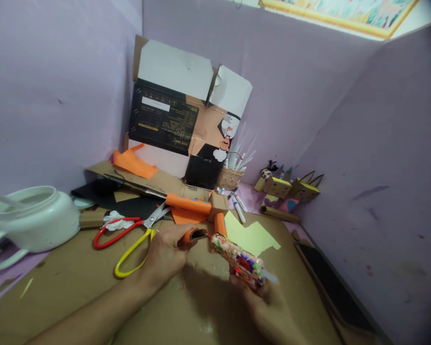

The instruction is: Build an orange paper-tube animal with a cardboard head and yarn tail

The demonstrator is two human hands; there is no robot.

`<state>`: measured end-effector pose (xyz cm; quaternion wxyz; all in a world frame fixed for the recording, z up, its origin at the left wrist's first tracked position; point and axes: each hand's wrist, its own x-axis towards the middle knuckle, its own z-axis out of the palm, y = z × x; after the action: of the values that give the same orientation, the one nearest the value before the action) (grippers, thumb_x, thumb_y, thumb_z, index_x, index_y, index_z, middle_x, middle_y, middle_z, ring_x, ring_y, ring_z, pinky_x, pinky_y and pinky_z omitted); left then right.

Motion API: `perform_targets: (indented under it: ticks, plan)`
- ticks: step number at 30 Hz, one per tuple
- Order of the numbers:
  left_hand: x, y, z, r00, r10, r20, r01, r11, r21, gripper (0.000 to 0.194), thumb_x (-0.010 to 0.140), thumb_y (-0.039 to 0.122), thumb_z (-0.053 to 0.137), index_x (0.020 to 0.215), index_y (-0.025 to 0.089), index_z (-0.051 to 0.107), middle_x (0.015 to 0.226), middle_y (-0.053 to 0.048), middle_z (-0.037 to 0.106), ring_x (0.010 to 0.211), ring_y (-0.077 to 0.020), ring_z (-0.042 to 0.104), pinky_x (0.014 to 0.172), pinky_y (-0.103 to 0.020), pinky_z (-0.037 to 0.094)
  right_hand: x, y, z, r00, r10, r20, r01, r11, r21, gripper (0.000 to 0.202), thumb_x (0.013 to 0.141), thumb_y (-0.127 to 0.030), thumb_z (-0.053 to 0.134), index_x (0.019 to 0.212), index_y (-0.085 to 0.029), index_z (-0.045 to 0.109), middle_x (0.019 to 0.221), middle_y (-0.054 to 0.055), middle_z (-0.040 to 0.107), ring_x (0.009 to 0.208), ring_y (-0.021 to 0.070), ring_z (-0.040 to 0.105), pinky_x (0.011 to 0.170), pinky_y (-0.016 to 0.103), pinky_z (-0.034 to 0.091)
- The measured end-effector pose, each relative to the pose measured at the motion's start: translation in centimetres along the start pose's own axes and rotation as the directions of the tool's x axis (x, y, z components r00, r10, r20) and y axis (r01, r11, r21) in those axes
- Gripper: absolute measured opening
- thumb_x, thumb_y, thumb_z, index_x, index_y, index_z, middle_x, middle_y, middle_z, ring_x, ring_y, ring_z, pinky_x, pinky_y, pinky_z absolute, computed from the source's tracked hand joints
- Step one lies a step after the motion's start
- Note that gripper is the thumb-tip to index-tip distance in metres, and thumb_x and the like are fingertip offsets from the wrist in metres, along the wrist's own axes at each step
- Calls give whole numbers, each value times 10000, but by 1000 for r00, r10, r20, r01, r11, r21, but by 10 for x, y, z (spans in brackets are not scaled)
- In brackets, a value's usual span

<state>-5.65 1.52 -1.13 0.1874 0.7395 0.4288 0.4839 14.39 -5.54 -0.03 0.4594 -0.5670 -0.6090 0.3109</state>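
"In the head view, where's the orange corrugated tube point(196, 234)?"
"Pinched in the left hand point(170, 251), above the table point(79, 282); the right hand point(264, 299) grips the floral glue gun point(237, 256)."
"Risk?"
"Its blurred nozzle point(210, 236) seems near the rim; slipping could burn fingers."

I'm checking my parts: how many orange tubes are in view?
3: a tube in the left hand, a long tube left of the cardboard block, another tube in front of that block. Some may be hidden.
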Motion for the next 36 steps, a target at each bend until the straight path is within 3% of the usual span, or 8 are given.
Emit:
perform_targets:
  ticks: [11, 17, 22, 31, 36]
  plan:
    - [0, 1, 0, 1000, -15, 6, 15, 1000, -5, 232, 738, 112, 598, 925, 228, 671, 870, -1, 704, 803, -166, 625, 708, -256, 473, -4, 10, 0, 999, 26, 28, -26, 1000, 10, 336, 745, -410, 611, 953, -156, 682, 874, 116, 717, 809, 269, 659, 765, 368, 526]
    - [0, 0, 0, 1000, -14, 17, 14, 1000, -7, 215, 747, 115, 594, 913, 226, 675, 873, -3, 705, 808, -166, 625, 722, -257, 474, -5, 7, 1, 997, 58, 54, -59, 998, 23, 412, 741, -455, 599, 1027, -165, 666, 865, 97, 717, 804, 259, 662, 724, 330, 535]
    - [1, 0, 1, 1000, -10, 15, 10, 1000, 21, 199, 755, 135, 597, 905, 235, 680, 876, -4, 706, 808, -170, 623, 729, -263, 472, -7, 1, 4, 997, 81, 13, -81, 997, 13, 399, 712, -481, 616, 956, -174, 692, 771, 88, 720, 740, 260, 663, 663, 315, 539]
    - [2, 5, -1, 999, 48, -6, -48, 999, -3, 244, 752, 77, 535, 896, 218, 673, 849, -6, 706, 799, -164, 631, 715, -258, 476, -9, 0, 5, 997, 78, 3, -78, 996, 37, 465, 700, -537, 604, 992, -186, 688, 882, 96, 725, 790, 273, 665, 736, 348, 535]
    - [2, 4, 0, 997, 77, -15, -77, 997, 4, 260, 731, 56, 538, 894, 208, 671, 842, -9, 710, 786, -164, 635, 703, -256, 480, -10, -3, 6, 997, 68, 22, -68, 998, 2, 385, 712, -458, 623, 990, -199, 687, 955, 84, 716, 869, 270, 657, 775, 335, 527]
